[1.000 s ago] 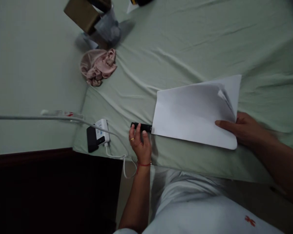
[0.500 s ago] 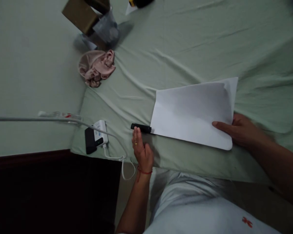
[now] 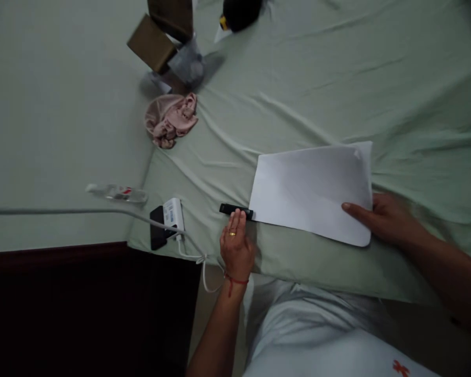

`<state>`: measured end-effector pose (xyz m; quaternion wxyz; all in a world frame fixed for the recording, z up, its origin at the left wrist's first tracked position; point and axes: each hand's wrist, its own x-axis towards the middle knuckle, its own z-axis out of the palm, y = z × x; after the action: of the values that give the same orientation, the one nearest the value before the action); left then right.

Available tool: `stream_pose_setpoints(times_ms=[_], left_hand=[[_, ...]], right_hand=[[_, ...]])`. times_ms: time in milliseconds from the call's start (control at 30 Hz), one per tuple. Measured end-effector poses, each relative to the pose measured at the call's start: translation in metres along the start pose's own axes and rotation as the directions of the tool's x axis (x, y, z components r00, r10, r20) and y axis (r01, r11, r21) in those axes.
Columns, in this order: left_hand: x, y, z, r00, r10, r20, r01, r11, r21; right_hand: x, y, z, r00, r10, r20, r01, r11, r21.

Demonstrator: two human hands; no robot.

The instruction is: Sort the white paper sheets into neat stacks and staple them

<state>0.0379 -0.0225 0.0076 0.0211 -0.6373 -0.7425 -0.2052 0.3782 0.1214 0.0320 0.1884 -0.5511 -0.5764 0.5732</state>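
A stack of white paper sheets [image 3: 312, 191] lies on the pale green bed sheet [image 3: 317, 84]. My right hand [image 3: 377, 217] grips the stack's right end, thumb on top and fingers under it. A small black marker-like object [image 3: 236, 210] lies just left of the paper. My left hand [image 3: 236, 243] rests flat on the sheet with its fingers stretched out, the fingertips touching the black object. That hand wears a ring, with a red thread round the wrist.
A crumpled pink cloth [image 3: 170, 119] lies at the bed's far left. Behind it are a brown box [image 3: 151, 43], a plastic bag [image 3: 188, 63] and a dark round object [image 3: 239, 11]. A white charger and black phone [image 3: 165, 222] with a cable lie near the bed corner.
My left hand let go of the black object and now lies flat with fingers touching it. The lifted paper corners have settled flat. The view shifted slightly.
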Motion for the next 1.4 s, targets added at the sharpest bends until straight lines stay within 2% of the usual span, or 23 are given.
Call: stream_pose_setpoints(times_ms=[100, 200, 367, 467, 667, 767, 867, 1033, 1133, 1200, 1333, 1400], left_hand=[[0.002, 0.001, 0.002, 0.996, 0.016, -0.084, -0.013, 1.000, 0.028], [0.007, 0.009, 0.006, 0.984, -0.027, -0.177, 0.028, 1.000, 0.003], [0.025, 0.017, 0.007, 0.932, -0.185, -0.313, 0.172, 0.983, -0.069], [0.039, 0.009, 0.009, 0.932, -0.217, -0.290, 0.199, 0.976, -0.091], [0.086, -0.006, 0.026, 0.956, -0.178, -0.232, 0.141, 0.976, -0.168], [0.101, -0.006, 0.029, 0.936, -0.236, -0.262, 0.191, 0.964, -0.186], [0.093, -0.007, 0.025, 0.895, -0.285, -0.344, 0.228, 0.953, -0.197], [0.063, -0.016, 0.016, 0.877, -0.320, -0.358, 0.268, 0.945, -0.186], [0.057, -0.018, 0.013, 0.815, -0.400, -0.419, 0.367, 0.916, -0.162], [0.059, -0.018, 0.013, 0.808, -0.453, -0.376, 0.441, 0.889, -0.123], [0.070, -0.017, 0.013, 0.860, -0.495, -0.125, 0.495, 0.868, -0.040], [0.081, -0.014, 0.015, 0.858, -0.503, -0.107, 0.501, 0.864, -0.043]], right_hand=[[-0.001, 0.000, -0.004, 0.992, -0.081, -0.099, 0.079, 0.997, -0.025], [-0.001, -0.001, -0.012, 0.978, -0.104, -0.179, 0.121, 0.989, 0.088], [0.003, 0.001, -0.017, 0.962, 0.076, -0.261, -0.003, 0.964, 0.267], [0.007, 0.004, -0.016, 0.963, 0.093, -0.253, -0.021, 0.962, 0.274], [0.014, 0.010, -0.016, 0.954, 0.047, -0.295, 0.048, 0.950, 0.308], [0.014, 0.007, -0.016, 0.957, -0.004, -0.290, 0.109, 0.931, 0.347], [0.013, 0.006, -0.017, 0.954, 0.028, -0.300, 0.095, 0.916, 0.391], [0.017, 0.014, -0.017, 0.959, 0.043, -0.280, 0.077, 0.912, 0.403], [0.018, 0.015, -0.017, 0.961, 0.038, -0.275, 0.075, 0.918, 0.388], [0.018, 0.013, -0.017, 0.958, 0.040, -0.284, 0.071, 0.925, 0.373], [0.016, 0.009, -0.018, 0.959, 0.023, -0.282, 0.092, 0.918, 0.386], [0.015, 0.007, -0.017, 0.966, 0.032, -0.258, 0.078, 0.911, 0.405]])
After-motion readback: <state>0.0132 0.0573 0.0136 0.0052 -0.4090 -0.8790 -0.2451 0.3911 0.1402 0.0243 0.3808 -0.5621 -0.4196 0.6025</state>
